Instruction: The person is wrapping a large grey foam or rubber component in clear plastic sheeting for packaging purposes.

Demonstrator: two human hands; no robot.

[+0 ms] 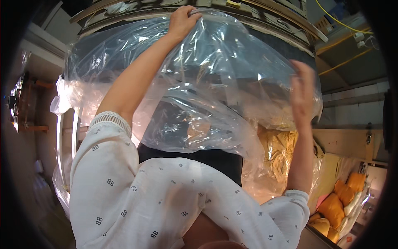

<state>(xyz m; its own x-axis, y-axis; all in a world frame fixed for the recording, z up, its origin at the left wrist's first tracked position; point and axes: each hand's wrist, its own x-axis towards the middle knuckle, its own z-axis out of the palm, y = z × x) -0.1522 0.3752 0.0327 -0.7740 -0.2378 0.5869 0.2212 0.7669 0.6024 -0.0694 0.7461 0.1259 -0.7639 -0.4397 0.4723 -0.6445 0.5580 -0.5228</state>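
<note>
A large sheet of clear plastic film [207, 50], wrinkled and shiny, is spread in front of me and drapes down toward my body. My left hand [182, 23] reaches to its far edge, fingers closed on a gathered bit of the film. At the right side, my right hand [302, 91] is raised by the film's right edge; motion smears its fingers, so its grip cannot be made out. Below the film lies a dark surface, and a black piece [199, 157] shows uncovered close to my torso.
Wooden rails [286, 20] run along the far side. A yellow cable [344, 20] hangs at the upper right. Shiny gold-coloured material [280, 151] lies near my right forearm. Several orange bundles [333, 209] sit at the lower right. White upright bars [61, 145] stand at the left.
</note>
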